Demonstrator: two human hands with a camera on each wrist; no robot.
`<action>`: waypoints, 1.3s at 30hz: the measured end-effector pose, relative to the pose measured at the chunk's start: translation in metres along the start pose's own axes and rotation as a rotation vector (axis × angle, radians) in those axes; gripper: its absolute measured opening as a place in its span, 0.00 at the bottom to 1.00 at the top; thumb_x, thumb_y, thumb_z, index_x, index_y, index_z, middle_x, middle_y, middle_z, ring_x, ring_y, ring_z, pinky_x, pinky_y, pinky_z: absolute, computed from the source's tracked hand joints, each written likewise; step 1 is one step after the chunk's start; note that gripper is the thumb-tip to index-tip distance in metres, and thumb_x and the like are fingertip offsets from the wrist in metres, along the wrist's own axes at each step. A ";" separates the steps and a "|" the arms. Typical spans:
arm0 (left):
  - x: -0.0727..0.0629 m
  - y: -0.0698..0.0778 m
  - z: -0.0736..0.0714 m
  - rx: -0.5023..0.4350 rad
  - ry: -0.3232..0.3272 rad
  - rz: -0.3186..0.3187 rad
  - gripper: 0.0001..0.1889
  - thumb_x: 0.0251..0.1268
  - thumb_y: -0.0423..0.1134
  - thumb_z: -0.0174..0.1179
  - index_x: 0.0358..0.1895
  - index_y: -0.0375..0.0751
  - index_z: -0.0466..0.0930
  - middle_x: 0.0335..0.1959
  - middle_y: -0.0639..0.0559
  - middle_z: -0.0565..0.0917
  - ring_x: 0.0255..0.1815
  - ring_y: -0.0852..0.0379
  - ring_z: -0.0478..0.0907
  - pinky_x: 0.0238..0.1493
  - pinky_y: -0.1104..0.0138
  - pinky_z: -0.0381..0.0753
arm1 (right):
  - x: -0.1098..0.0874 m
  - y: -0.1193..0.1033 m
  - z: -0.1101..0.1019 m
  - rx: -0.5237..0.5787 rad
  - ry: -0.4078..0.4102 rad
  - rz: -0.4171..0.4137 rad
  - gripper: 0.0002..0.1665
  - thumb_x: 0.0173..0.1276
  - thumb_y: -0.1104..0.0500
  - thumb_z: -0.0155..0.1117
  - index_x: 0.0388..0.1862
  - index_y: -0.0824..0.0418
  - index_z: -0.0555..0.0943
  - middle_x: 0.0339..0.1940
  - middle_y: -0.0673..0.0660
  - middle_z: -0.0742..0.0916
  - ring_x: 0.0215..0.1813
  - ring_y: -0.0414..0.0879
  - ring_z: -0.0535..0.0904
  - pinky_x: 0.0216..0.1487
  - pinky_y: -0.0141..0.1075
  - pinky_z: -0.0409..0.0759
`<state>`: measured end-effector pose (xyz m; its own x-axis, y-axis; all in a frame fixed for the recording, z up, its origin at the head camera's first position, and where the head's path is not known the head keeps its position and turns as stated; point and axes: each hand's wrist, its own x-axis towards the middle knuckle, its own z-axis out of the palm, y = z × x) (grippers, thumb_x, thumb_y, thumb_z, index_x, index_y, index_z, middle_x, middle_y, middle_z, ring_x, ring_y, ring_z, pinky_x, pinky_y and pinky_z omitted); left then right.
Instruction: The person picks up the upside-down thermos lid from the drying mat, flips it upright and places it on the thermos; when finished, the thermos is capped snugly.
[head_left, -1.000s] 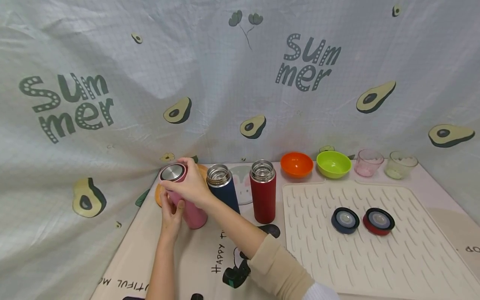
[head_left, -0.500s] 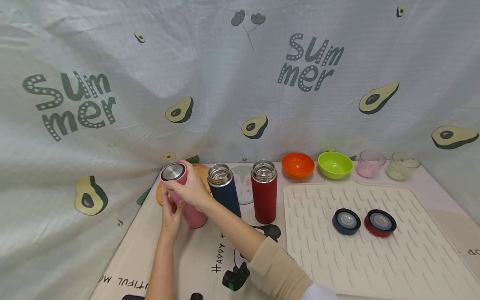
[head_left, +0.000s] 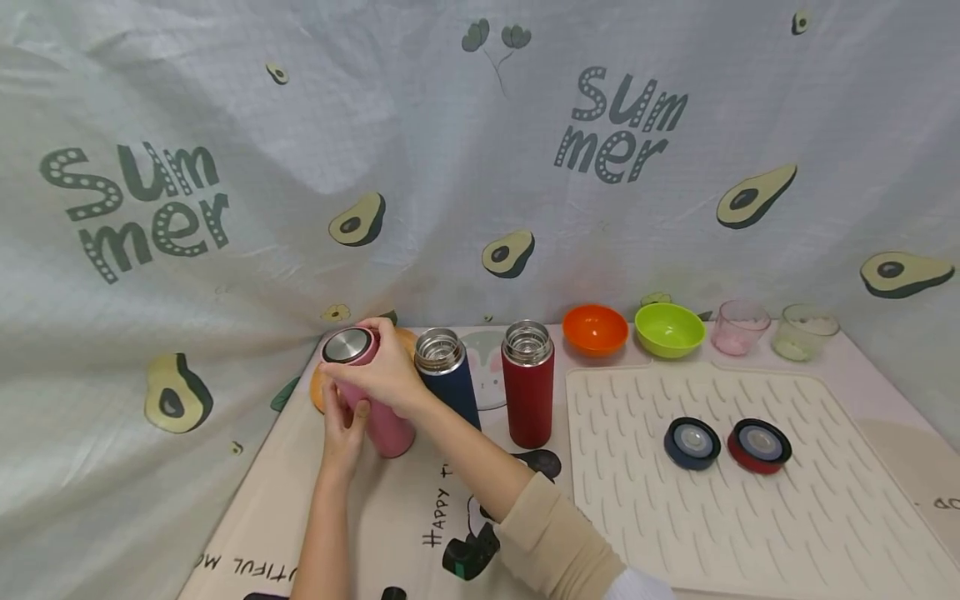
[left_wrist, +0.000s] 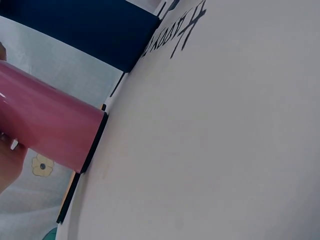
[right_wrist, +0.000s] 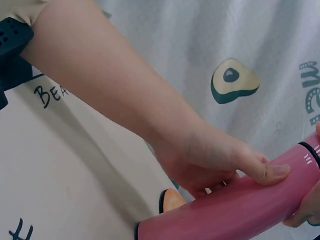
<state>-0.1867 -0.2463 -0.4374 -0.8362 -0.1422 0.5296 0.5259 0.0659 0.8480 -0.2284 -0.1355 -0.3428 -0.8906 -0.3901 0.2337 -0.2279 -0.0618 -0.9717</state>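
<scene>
One still-capped pink cylindrical bottle (head_left: pixel 390 433) is being clamped by left grip (head_left: pixel 342 432) and right grip (head_left: pixel 388 371), round navy lid (head_left: pixel 692 443) and red lid (head_left: pixel 759 446) being left off

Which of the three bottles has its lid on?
The pink bottle, leftmost in the head view; the blue bottle and red bottle are open at the top.
</scene>
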 end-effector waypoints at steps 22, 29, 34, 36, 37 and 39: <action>0.000 0.001 -0.006 0.019 0.000 -0.041 0.32 0.69 0.41 0.47 0.72 0.48 0.43 0.60 0.54 0.64 0.58 0.62 0.66 0.55 0.76 0.66 | -0.002 0.005 0.005 0.068 -0.004 -0.038 0.39 0.49 0.62 0.73 0.58 0.56 0.65 0.47 0.47 0.75 0.46 0.36 0.74 0.44 0.28 0.75; -0.001 0.004 -0.007 0.015 -0.040 -0.049 0.32 0.69 0.39 0.48 0.71 0.49 0.44 0.64 0.54 0.60 0.62 0.61 0.61 0.59 0.76 0.61 | -0.004 -0.002 0.007 0.008 0.054 0.008 0.44 0.48 0.57 0.75 0.62 0.55 0.62 0.50 0.47 0.73 0.49 0.37 0.72 0.47 0.29 0.73; -0.002 0.007 -0.009 0.002 -0.059 -0.047 0.28 0.69 0.39 0.47 0.69 0.49 0.48 0.61 0.54 0.63 0.60 0.60 0.62 0.57 0.76 0.63 | -0.004 -0.006 0.007 -0.015 0.058 -0.002 0.41 0.49 0.55 0.74 0.61 0.59 0.66 0.47 0.48 0.77 0.45 0.36 0.74 0.44 0.27 0.74; -0.003 0.007 -0.009 -0.009 -0.060 -0.036 0.27 0.70 0.37 0.46 0.68 0.48 0.49 0.60 0.53 0.64 0.59 0.60 0.63 0.56 0.75 0.64 | -0.004 -0.008 0.009 -0.094 0.091 -0.033 0.41 0.47 0.53 0.75 0.58 0.59 0.67 0.46 0.48 0.76 0.46 0.37 0.73 0.44 0.28 0.73; -0.003 0.007 -0.008 -0.013 -0.062 -0.031 0.26 0.70 0.36 0.46 0.68 0.47 0.49 0.59 0.52 0.64 0.58 0.60 0.63 0.56 0.74 0.64 | -0.004 -0.008 0.010 -0.121 0.107 -0.039 0.42 0.46 0.52 0.75 0.58 0.59 0.66 0.47 0.49 0.75 0.47 0.38 0.72 0.44 0.28 0.73; -0.003 0.006 -0.008 -0.011 -0.066 -0.030 0.27 0.70 0.34 0.45 0.69 0.47 0.48 0.60 0.52 0.64 0.59 0.60 0.63 0.57 0.74 0.64 | -0.005 -0.008 0.011 -0.168 0.119 -0.037 0.45 0.46 0.50 0.75 0.61 0.57 0.64 0.51 0.49 0.73 0.50 0.39 0.70 0.46 0.30 0.72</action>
<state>-0.1800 -0.2536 -0.4337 -0.8599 -0.0781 0.5045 0.5018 0.0521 0.8634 -0.2178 -0.1428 -0.3363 -0.9185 -0.2781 0.2812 -0.3150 0.0843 -0.9453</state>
